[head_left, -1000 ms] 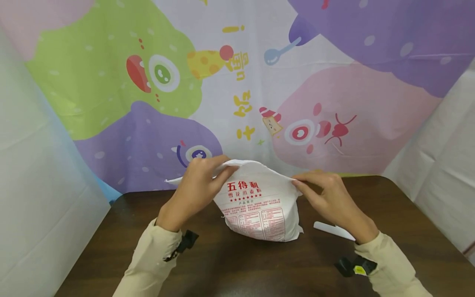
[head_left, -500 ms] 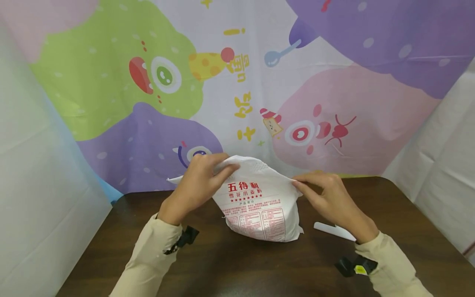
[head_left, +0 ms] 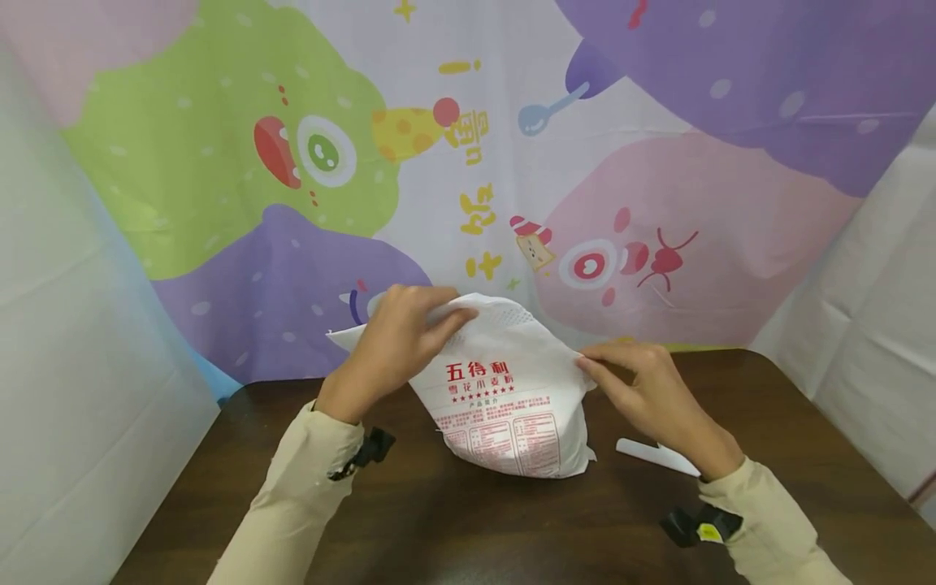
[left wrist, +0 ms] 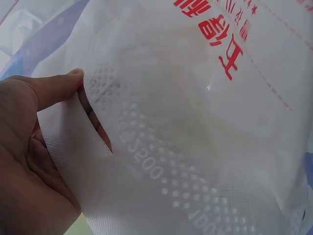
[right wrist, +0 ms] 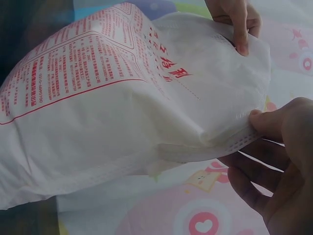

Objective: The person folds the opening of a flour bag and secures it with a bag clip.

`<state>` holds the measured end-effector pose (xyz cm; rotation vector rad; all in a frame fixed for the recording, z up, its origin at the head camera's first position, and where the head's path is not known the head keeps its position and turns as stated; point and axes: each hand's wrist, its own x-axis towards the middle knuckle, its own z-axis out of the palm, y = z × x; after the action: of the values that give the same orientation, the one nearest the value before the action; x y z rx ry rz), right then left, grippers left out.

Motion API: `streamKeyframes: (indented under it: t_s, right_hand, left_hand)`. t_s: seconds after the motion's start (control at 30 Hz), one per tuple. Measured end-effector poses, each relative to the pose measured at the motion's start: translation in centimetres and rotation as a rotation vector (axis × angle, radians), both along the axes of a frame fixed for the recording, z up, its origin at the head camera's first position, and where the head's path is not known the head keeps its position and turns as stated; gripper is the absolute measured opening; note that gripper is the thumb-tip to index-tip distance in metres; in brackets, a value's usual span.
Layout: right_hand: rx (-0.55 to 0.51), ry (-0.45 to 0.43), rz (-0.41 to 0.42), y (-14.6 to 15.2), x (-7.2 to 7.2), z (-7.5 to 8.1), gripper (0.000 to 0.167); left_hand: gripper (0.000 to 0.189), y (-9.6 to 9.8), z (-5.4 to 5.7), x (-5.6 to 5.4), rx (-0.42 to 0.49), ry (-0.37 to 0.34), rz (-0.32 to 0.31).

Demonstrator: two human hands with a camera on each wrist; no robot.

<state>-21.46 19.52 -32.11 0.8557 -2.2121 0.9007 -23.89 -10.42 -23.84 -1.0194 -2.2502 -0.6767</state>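
A white flour bag [head_left: 504, 390] with red Chinese print stands on the table, its upper part pulled up and its bottom bulging. My left hand [head_left: 395, 341] grips the bag's top edge at the left. In the left wrist view, the left thumb [left wrist: 61, 88] lies on the film beside a handle slot, and fingers show through that slot. At the bag's upper right edge, my right hand [head_left: 643, 382] pinches the film between thumb and fingers. The right wrist view shows both hands on the embossed top, the right thumb [right wrist: 266, 120] pressing the edge. The contents are hidden.
A flat white strip-like tool [head_left: 654, 455] lies on the dark wooden table [head_left: 453, 536], partly hidden by my right wrist. A printed cartoon curtain [head_left: 468, 162] hangs behind the table. White cloth walls [head_left: 73, 325] flank both sides.
My left hand has risen slightly, drawing the top of the bag higher and showing more of its embossed film. The right hand keeps its pinch in about the same place.
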Motion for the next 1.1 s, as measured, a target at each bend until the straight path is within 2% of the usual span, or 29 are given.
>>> streamKeyframes:
  t_s: [0.33, 0.67, 0.8, 0.97, 1.1]
  right_hand:
    - [-0.023, 0.020, -0.009, 0.2, -0.1, -0.1, 0.014]
    - [-0.054, 0.014, -0.061, 0.4, -0.1, -0.6, 0.014]
    - [-0.058, 0.017, -0.068, 0.6, -0.1, -0.8, 0.014]
    - [-0.047, -0.012, -0.075, 0.6, 0.0, -0.6, 0.017]
    - [-0.045, -0.067, -0.061, -0.1, -0.3, 0.2, 0.025]
  left_hand:
    - [0.046, 0.7, 1.1, -0.8, -0.010, 0.002, -0.017]
    - [0.036, 1.8, 2.3, -1.3, -0.064, 0.032, -0.028]
    - [0.038, 2.3, 2.7, -1.3, -0.080, 0.028, -0.032]
    - [0.033, 2.8, 2.9, -1.2, -0.110, 0.024, 0.008]
    - [0.027, 3.2, 3.1, -1.0, -0.143, 0.018, 0.042]
